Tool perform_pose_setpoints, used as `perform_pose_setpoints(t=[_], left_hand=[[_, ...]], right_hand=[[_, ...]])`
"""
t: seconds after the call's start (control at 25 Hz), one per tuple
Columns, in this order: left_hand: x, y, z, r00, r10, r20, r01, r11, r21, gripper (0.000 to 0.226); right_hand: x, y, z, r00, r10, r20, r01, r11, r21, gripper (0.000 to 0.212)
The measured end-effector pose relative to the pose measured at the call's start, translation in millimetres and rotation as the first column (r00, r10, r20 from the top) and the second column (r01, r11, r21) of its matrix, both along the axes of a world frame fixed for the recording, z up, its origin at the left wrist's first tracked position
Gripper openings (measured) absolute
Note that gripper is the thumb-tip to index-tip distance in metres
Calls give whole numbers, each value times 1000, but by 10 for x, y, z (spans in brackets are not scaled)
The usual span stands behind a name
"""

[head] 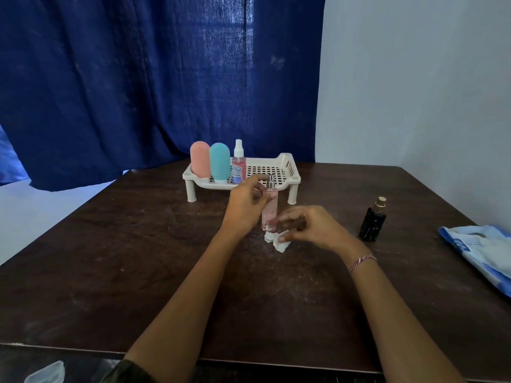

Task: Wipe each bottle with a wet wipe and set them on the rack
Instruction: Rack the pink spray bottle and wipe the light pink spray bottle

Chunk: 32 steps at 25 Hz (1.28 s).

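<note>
Head view: my left hand (244,205) is closed round the slim pink spray bottle (269,208) – upright, long axis vertical, near the table's (138,258) centre, just in front of the rack (276,167). My right hand (309,226) pinches the crumpled wet wipe (276,240) at the bottle's base, fingers loosely curled. Rack lies straight beyond, toward the far edge; 3 bottles stand at its left end, right end free. Left hand's nearer, so prob. it does the lift. Dark bottle (373,221) waits near the right edge, w/ the wipe pack (481,252) beyond.
</note>
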State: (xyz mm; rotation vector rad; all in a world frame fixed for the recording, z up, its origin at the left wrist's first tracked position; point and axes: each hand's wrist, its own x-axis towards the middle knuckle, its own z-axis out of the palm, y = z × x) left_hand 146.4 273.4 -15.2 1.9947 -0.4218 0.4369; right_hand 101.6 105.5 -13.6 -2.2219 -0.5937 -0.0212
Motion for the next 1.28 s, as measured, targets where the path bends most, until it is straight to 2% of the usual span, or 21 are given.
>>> perform_pose_setpoints(t=[0.12,0.24,0.36,0.44,0.52,0.64,0.8,0.92,1.04,1.28], left_hand=[[-1,19,7,1000,-3,-20,3,1000,13,45],[-20,25,19,999,-29,26,28,999,34,51],[13,65,9,998,-27,58,22,996,88,35],[36,78,-15,998,-44,52,40,995,88,27],[55,75,-33,995,-84,47,81,996,46,26],[65,50,-26,986,-159,43,161,986,-49,29],[113,47,-51,980,-198,-33,187,959,-214,38],[118,29,-39,977,-208,-47,184,935,-304,34],[75,2,-11,975,-219,-35,194,920,-341,26],[101,21,-29,964,-256,-76,201,883,-424,21]], right_hand=[[43,-35,-30,1000,27,-7,-28,993,-114,39],[105,-38,-66,999,28,27,-18,950,-312,36],[122,-19,-43,1000,-6,27,16,932,-362,26],[99,-42,6,994,-90,68,104,961,-257,23],[77,-64,43,965,-218,146,222,975,-8,24],[67,-41,48,896,-366,251,295,913,281,28],[78,82,-26,816,-441,374,316,882,349,31],[84,175,-52,742,-414,527,298,908,294,26],[99,228,-74,699,-318,640,287,945,156,24],[80,246,-84,696,-198,690,292,956,-19,24]])
